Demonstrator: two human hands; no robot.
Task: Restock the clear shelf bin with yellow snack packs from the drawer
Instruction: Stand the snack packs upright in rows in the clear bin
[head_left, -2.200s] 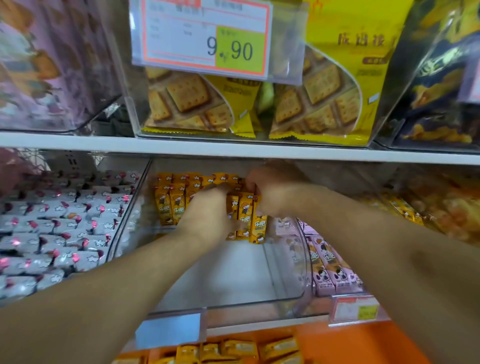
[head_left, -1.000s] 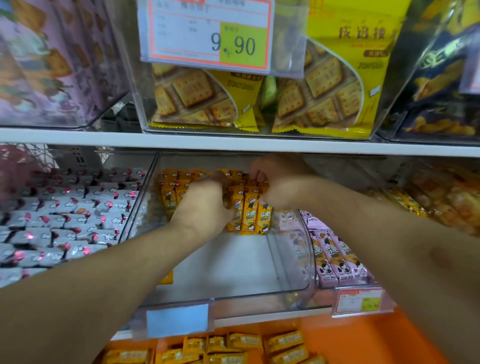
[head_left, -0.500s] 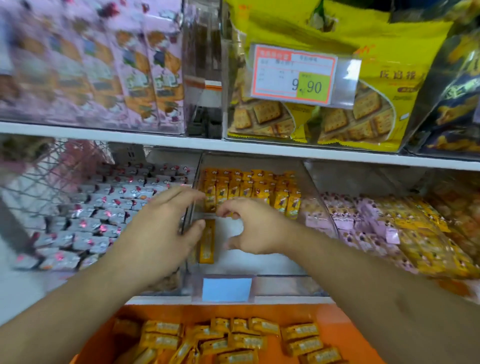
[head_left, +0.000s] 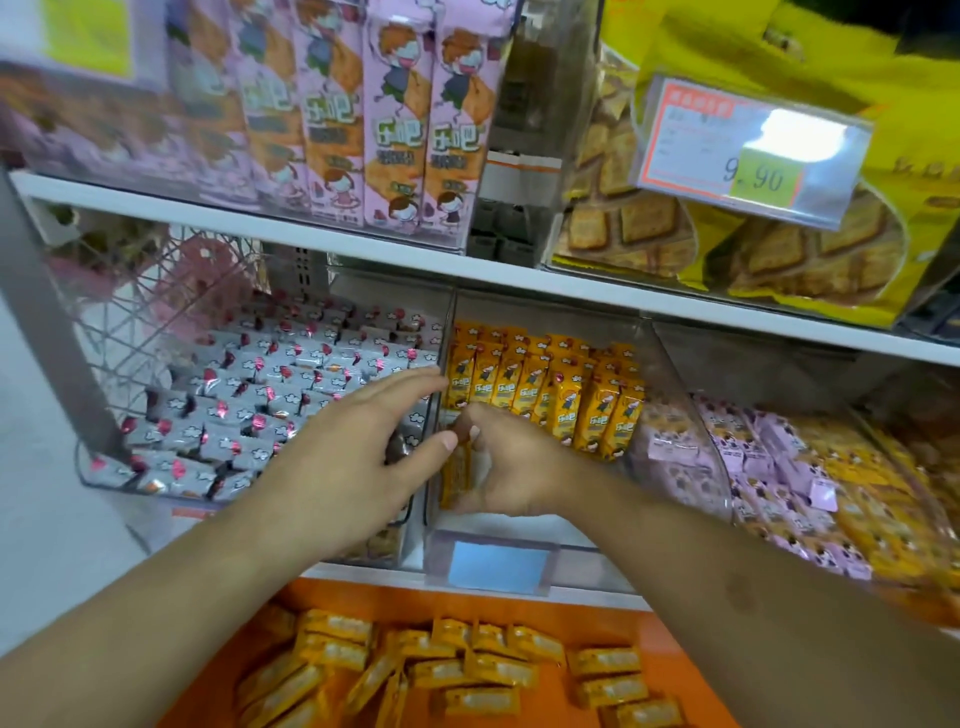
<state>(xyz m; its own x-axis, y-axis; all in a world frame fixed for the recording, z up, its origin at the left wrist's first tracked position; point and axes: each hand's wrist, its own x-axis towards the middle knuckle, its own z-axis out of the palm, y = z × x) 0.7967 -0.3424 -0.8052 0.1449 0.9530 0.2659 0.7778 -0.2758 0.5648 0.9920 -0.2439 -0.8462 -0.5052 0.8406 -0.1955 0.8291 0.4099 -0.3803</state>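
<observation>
Currently right hand (head_left: 511, 467) pinches lone yellow pack (head_left: 454, 475) at front-left of clear bin (head_left: 675, 415); left hand (head_left: 353, 457) spread, fingers straight, empty, just beside.

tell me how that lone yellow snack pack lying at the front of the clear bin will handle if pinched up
Lone yellow snack pack: probably light, since it is small and slim. Its glossy wrapper may be slippery and crinkle. The right hand curls beside it; likely apt to tip if stood alone like the upright row.
</observation>
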